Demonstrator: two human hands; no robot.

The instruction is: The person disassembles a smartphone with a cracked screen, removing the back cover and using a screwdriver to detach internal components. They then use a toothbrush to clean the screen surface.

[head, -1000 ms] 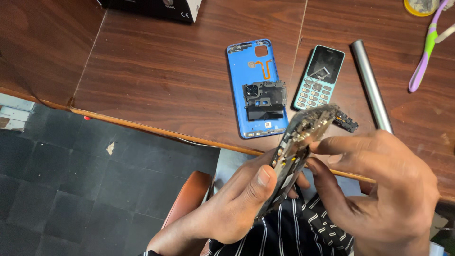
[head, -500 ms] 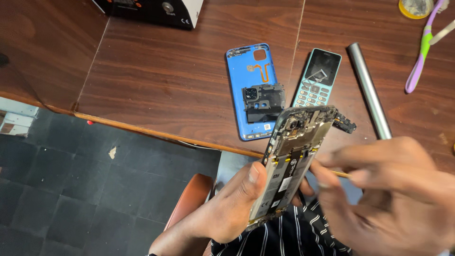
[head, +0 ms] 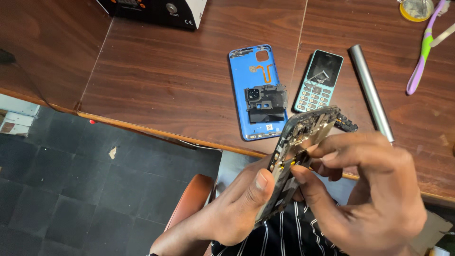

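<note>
My left hand (head: 234,208) grips an opened smartphone body (head: 303,137) by its lower half, thumb along the edge, holding it tilted above my lap. Circuit boards and metal parts show inside it. My right hand (head: 374,189) reaches over the phone's middle, its thumb and forefinger pinching at a small part inside the frame. What those fingertips hold is too small to tell. On the wooden table (head: 166,85) beyond lies a blue phone back cover (head: 258,90) with a black camera module piece (head: 265,102) resting on it.
A small teal keypad phone (head: 318,80) lies beside the blue cover. A silver metal tube (head: 370,92) lies right of it, and a purple and green toothbrush (head: 422,52) at the far right. A black and white box (head: 161,9) stands at the back. Dark tiled floor lies left.
The phone body has turned edge-on and dropped slightly. My right hand has moved from the phone's lower side up to its middle, fingers now pinching inside the frame.
</note>
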